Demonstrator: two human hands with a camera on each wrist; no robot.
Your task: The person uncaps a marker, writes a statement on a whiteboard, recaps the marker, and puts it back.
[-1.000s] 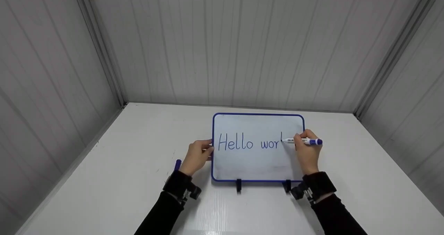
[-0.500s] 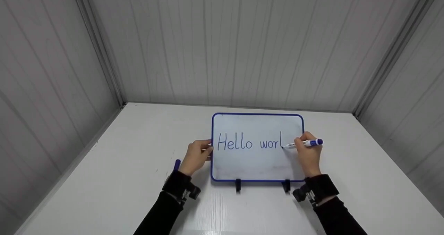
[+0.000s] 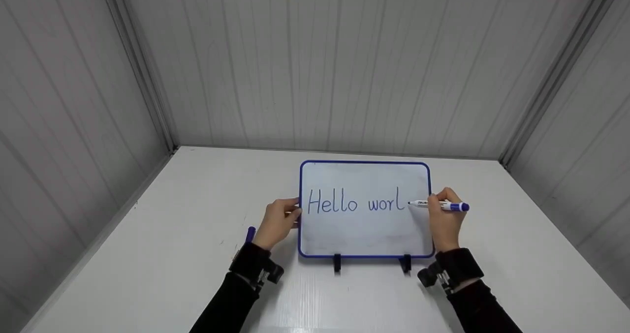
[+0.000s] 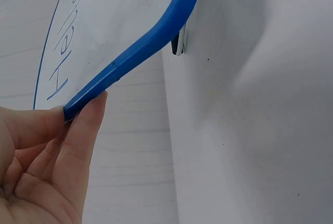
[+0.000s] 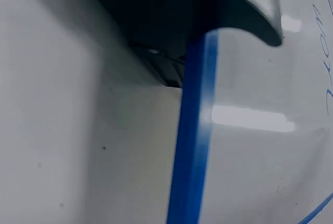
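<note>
Marker cap [image 3: 251,233] — beside left hand [image 3: 278,222].

Bare table [image 3: 492,254] right of the whiteboard [image 3: 364,229]; walls [image 3: 344,62] close three sides.

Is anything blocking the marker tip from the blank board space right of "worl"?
Nothing visible. The marker, held by the right hand, has its tip beside the final letter, and the whiteboard there is bare.

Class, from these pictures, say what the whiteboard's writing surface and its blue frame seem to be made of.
Whiteboard surface: smooth, glossy white coating, likely melamine or lacquered sheet; it reflects light in the right wrist view. Blue frame: probably moulded plastic, with uniform colour and rounded corners.
</note>
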